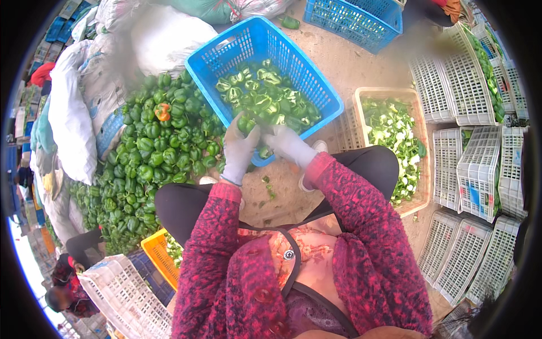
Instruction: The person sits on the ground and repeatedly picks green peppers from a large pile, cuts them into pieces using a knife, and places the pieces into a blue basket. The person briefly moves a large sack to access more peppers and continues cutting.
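My left hand (239, 148), in a pale glove, grips a green bell pepper (245, 123) over the near edge of a blue crate (309, 85). Close beside it is my right hand (289, 144), also gloved, its fingers pinched together towards the pepper. Whatever those fingers hold is too blurred to make out. Cut, hollowed green peppers (266, 90) lie inside the blue crate. A large heap of whole green bell peppers (149, 155) spreads to the left, with one orange-coloured pepper (162, 112) on it.
Right of my knee stands a tan crate (389, 92) of chopped pepper pieces. Stacked white crates (477, 169) line the far right. Another blue crate (353, 31) is ahead, white sacks (169, 39) behind the heap. A yellow crate (153, 254) and a person (70, 282) are lower left.
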`<state>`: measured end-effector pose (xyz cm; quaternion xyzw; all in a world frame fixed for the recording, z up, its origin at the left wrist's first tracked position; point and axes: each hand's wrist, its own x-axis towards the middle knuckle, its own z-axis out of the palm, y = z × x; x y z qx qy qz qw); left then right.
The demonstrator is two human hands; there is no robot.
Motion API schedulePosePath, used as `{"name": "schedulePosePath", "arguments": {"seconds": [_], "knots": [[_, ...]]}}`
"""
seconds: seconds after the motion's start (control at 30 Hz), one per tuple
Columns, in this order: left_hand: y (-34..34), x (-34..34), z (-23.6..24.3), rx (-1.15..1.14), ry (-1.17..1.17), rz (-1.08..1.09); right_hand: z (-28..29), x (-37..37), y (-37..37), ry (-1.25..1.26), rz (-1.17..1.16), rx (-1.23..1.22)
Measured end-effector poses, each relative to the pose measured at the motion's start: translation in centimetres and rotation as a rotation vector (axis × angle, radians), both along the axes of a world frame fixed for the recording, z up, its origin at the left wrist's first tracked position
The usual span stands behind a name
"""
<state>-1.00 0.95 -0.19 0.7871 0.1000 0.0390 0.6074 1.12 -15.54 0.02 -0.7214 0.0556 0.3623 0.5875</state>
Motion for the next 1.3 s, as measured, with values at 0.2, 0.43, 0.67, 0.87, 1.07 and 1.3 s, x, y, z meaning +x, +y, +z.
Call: {"name": "schedulePosePath", "arguments": {"seconds": [0.2, 0.43, 0.67, 0.87, 1.07, 1.3], "knots": [[0.7, 1.4, -1.1, -0.602, 0.047, 0.062, -0.8, 1.5, -2.0, 0.089, -0.158, 0.017], [0.7, 2.4, -1.7, -1.138, 0.205, -0.128, 0.4, 2.1, -2.9, -0.086, -0.343, 0.094], [-2.4, 2.3, -0.6, -1.201, 0.104, -0.041, 4.0, 1.1, -1.9, 0.002, -0.362, 0.220], [-4.7, 0.5, 1.4, -0.322, -0.152, -0.204, 3.0, 0.8, -1.5, -0.042, -0.246, 0.261], [-3.6, -0.7, 1.1, -0.406, 0.202, -0.092, 2.1, 1.2, -2.0, -0.472, -0.004, -0.218], [-5.3, -0.5, -2.4, -0.225, 0.099, 0.040, 1.9, 0.8, -2.7, -0.590, 0.148, -0.459]]}}
